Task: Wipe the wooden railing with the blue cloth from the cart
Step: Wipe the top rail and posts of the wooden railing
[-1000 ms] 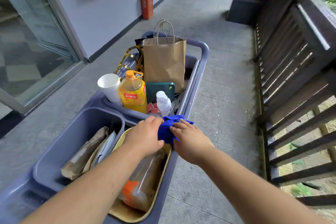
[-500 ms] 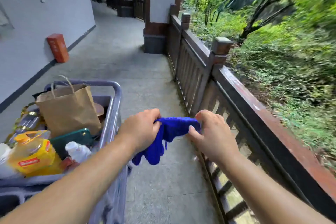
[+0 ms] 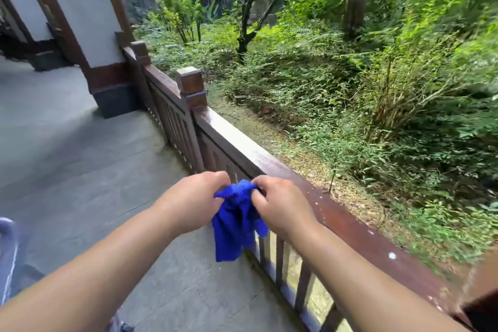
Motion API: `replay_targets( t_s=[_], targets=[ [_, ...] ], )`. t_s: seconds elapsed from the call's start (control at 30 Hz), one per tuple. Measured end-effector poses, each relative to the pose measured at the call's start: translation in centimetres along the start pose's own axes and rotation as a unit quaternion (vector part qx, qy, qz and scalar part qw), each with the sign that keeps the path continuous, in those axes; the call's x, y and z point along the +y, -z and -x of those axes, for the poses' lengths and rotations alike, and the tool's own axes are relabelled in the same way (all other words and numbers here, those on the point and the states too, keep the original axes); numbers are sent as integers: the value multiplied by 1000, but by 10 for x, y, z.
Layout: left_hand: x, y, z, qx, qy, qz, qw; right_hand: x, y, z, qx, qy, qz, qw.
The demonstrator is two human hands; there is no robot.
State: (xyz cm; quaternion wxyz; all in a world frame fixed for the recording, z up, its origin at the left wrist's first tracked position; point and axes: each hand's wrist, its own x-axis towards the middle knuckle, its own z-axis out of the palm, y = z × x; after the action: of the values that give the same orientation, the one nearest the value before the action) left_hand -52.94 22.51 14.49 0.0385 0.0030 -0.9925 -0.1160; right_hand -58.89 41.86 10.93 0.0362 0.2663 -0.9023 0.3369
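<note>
Hands at centre frame — left hand [image 3: 196,198] and right hand [image 3: 280,205] each pinching top edge of crumpled bright-blue cloth [image 3: 235,226], fingers closed on fabric. Cloth hangs between them, just beside dark brown wooden railing [image 3: 350,224] — whether touching, unclear. Grey cart edge [image 3: 6,250] at far left.

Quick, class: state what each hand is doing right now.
Left hand: closed, pinching the blue cloth.
Right hand: closed, pinching the same cloth's top edge.
</note>
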Motion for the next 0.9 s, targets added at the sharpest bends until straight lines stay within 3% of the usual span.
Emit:
replay_targets(
  t_s=[0.2,0.33,0.47,0.57,0.73,0.9],
  targets=[
    [31,-40,-74,-10,-24,-49,998,66,36,-10,50,-25,74,996],
    [43,-63,-121,7,-74,-52,996,86,49,-9,118,-61,19,991],
    [31,-92,-154,-85,-85,-24,992,94,63,-7,223,-131,-25,966],
    [31,-101,-172,-147,-120,76,979,98,74,3,280,-221,-49,933],
    [95,-103,-182,-208,-298,203,909,76,74,14,277,-254,-27,926],
    [148,-90,-172,-129,-443,167,871,59,85,58,401,-285,-15,871]
  ],
)
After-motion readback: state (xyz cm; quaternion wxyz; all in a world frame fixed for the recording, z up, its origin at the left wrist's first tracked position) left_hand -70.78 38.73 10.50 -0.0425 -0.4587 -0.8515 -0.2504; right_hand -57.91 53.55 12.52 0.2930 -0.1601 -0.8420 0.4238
